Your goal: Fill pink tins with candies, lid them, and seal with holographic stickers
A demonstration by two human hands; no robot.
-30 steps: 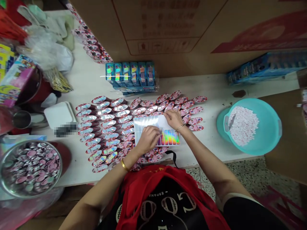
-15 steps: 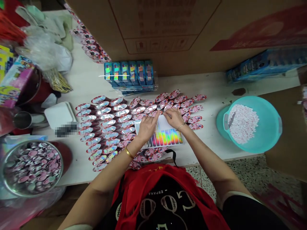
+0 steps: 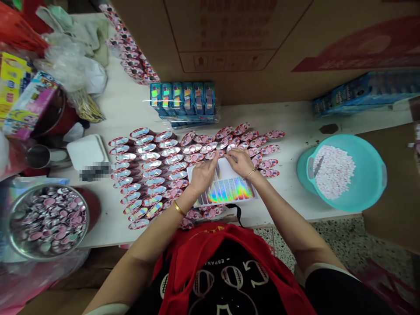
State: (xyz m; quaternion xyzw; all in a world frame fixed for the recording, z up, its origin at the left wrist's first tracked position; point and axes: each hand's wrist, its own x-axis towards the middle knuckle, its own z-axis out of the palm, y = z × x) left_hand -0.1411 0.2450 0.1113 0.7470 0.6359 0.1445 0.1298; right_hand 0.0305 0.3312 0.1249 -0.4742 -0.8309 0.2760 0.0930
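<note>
My left hand [image 3: 202, 176] has its index finger stretched out, the tip at one of the red-rimmed oval pieces [image 3: 215, 154]. My right hand [image 3: 241, 162] is just to the right, its thumb and fingers pinched together at the same piece; whatever lies between them is too small to make out. Under both hands is a sheet of shiny rainbow stickers [image 3: 229, 191], its upper part plain white. Around it stand rows of similar oval pieces, the left ones with silvery tops [image 3: 152, 173], several on the right with pink inserts [image 3: 258, 141].
A turquoise basin [image 3: 370, 175] of small white-pink parts stands at right. At left are a metal bowl [image 3: 13, 236] of pink and silver parts and a white lid-like square [image 3: 84, 153]. Blue boxes [image 3: 182, 99] and a large carton [image 3: 249, 83] line the back.
My left index finger has straightened and its other fingers have folded back a little. The right hand keeps its pinch near the same spot. The whole view has shifted slightly.
</note>
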